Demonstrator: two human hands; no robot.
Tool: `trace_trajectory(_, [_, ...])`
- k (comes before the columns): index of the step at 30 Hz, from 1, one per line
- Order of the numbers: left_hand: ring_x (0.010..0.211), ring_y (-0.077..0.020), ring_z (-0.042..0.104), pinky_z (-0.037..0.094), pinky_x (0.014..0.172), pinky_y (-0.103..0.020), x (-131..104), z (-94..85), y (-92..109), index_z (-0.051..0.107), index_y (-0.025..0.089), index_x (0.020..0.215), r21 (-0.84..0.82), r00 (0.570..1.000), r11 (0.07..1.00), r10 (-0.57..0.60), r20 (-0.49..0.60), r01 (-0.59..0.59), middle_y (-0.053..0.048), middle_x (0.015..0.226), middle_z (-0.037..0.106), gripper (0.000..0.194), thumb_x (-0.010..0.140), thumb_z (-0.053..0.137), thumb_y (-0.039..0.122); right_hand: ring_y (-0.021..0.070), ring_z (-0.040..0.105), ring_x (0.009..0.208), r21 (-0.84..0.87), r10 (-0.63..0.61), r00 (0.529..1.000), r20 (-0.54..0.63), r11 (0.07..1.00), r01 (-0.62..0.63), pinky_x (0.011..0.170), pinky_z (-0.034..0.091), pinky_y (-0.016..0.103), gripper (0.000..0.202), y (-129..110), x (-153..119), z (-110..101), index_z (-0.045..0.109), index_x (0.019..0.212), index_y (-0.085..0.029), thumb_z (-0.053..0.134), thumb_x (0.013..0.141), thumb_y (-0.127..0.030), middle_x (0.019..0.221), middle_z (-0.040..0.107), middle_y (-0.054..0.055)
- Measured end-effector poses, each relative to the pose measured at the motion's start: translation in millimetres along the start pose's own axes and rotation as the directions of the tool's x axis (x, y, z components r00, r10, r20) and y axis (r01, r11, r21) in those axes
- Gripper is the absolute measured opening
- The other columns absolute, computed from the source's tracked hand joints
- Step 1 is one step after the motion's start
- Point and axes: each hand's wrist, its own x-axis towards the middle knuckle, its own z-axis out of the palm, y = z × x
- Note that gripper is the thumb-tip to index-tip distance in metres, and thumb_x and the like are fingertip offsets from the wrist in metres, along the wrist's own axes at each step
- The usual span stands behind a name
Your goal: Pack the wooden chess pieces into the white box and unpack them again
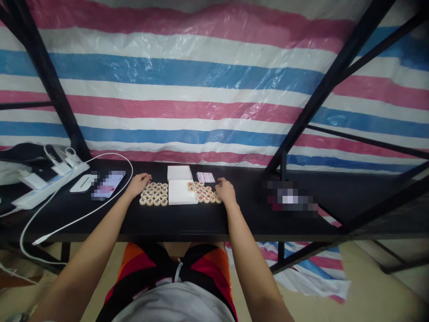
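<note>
Standing here, I take the shallow white tray [181, 197] on the black table [187, 221] as the centre of a clock, with the person at six. The box's other half [180, 172] is at twelve, right behind it. At nine, just beside the tray, the dark-marked round pieces [154, 193] sit in tidy rows; at three, the red-marked pieces [205, 193] crowd together, and a couple more red ones [190, 186] lie inside the tray, towards its two o'clock corner

The left hand [140, 182] is at ten, by the far corner of the dark block, loosely open with fingers a little bent and nothing visible in its grip. The right hand [225, 191] is at three, fingers curled at the outer edge of the red group; whether it has hold of a piece I can't tell. A pink-lined paper slip [205, 177] lies at one, and a phone [109, 184] well off at nine
</note>
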Motion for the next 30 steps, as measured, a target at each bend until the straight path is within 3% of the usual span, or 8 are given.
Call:
trace_trajectory(3, [0.070, -0.0194, 0.059, 0.041, 0.063, -0.027, 0, 0.1, 1, 0.066, 0.016, 0.081, -0.005, 1.000, 1.000, 0.001, 0.000, -0.001, -0.005, 0.074, 0.068, 0.044, 0.079, 0.042, 0.052, 0.0209, 0.059, 0.090, 0.024, -0.032, 0.998, -0.057, 0.999, 0.033, 0.077, 0.044, 0.030, 0.037, -5, -2, -5, 0.057, 0.111, -0.018, 0.049, 0.075, -0.019, 0.101, 0.062, 0.010])
trace_trajectory(6, [0.072, -0.0199, 0.060, 0.041, 0.065, -0.027, -1, 0.0, 2, 0.066, 0.016, 0.080, -0.011, 1.000, 1.000, 0.007, 0.002, -0.007, -0.005, 0.075, 0.068, 0.044, 0.079, 0.041, 0.052, 0.0183, 0.059, 0.087, 0.133, -0.237, 0.966, -0.102, 0.959, 0.249, 0.078, 0.045, 0.029, 0.033, -19, -8, -6, 0.058, 0.108, -0.018, 0.050, 0.076, -0.021, 0.101, 0.062, 0.008])
trace_trajectory(8, [0.071, -0.0198, 0.060, 0.041, 0.064, -0.027, -1, -0.4, 3, 0.066, 0.016, 0.081, 0.000, 1.000, 1.000, 0.002, 0.004, -0.002, -0.005, 0.075, 0.068, 0.044, 0.079, 0.041, 0.052, 0.0163, 0.059, 0.087, 0.260, -0.456, 0.887, -0.078, 0.849, 0.459, 0.080, 0.045, 0.027, 0.030, -33, -16, -3, 0.059, 0.106, -0.018, 0.051, 0.077, -0.023, 0.100, 0.063, 0.007])
trace_trajectory(10, [0.070, -0.0195, 0.059, 0.041, 0.062, -0.027, -1, -0.8, 4, 0.067, 0.016, 0.082, 0.018, 1.000, 1.000, -0.009, 0.005, 0.008, -0.005, 0.074, 0.068, 0.045, 0.079, 0.040, 0.052, 0.0147, 0.060, 0.085, 0.356, -0.614, 0.789, -0.035, 0.730, 0.584, 0.080, 0.046, 0.026, 0.027, -45, -25, 1, 0.060, 0.103, -0.018, 0.052, 0.077, -0.023, 0.096, 0.065, 0.005])
trace_trajectory(12, [0.069, -0.0194, 0.059, 0.041, 0.062, -0.027, -2, -1.1, 5, 0.067, 0.016, 0.082, 0.025, 1.000, 1.000, -0.011, 0.004, 0.011, -0.005, 0.074, 0.068, 0.045, 0.079, 0.040, 0.052, 0.0143, 0.060, 0.084, 0.376, -0.700, 0.714, 0.013, 0.665, 0.645, 0.080, 0.045, 0.026, 0.023, -54, -34, 5, 0.062, 0.097, -0.019, 0.053, 0.076, -0.021, 0.094, 0.066, 0.004])
trace_trajectory(15, [0.069, -0.0194, 0.059, 0.041, 0.062, -0.027, -2, -1.1, 5, 0.067, 0.016, 0.082, 0.024, 1.000, 1.000, -0.010, -0.001, 0.010, -0.005, 0.074, 0.068, 0.045, 0.078, 0.041, 0.052, 0.0146, 0.060, 0.083, 0.348, -0.753, 0.654, 0.077, 0.635, 0.690, 0.080, 0.044, 0.027, 0.020, -57, -39, 6, 0.064, 0.089, -0.019, 0.056, 0.072, -0.015, 0.089, 0.067, 0.002])
trace_trajectory(23, [0.070, -0.0192, 0.059, 0.042, 0.062, -0.027, -1, -0.5, 4, 0.067, 0.016, 0.083, 0.019, 1.000, 1.000, -0.023, 0.004, 0.023, -0.005, 0.075, 0.068, 0.044, 0.079, 0.041, 0.051, 0.0171, 0.056, 0.088, 0.299, -0.788, 0.611, 0.080, 0.603, 0.739, 0.083, 0.041, 0.031, 0.020, -55, -37, 5, 0.065, 0.086, -0.020, 0.057, 0.071, -0.009, 0.089, 0.065, 0.003])
trace_trajectory(30, [0.068, -0.0187, 0.059, 0.041, 0.060, -0.026, -3, -1.0, 6, 0.067, 0.016, 0.082, 0.019, 1.000, 1.000, -0.025, -0.001, 0.025, -0.004, 0.075, 0.069, 0.043, 0.079, 0.042, 0.051, 0.0181, 0.054, 0.091, 0.310, -0.785, 0.613, 0.086, 0.606, 0.733, 0.086, 0.041, 0.033, 0.022, -53, -36, 8, 0.064, 0.089, -0.020, 0.058, 0.071, -0.010, 0.094, 0.063, 0.003])
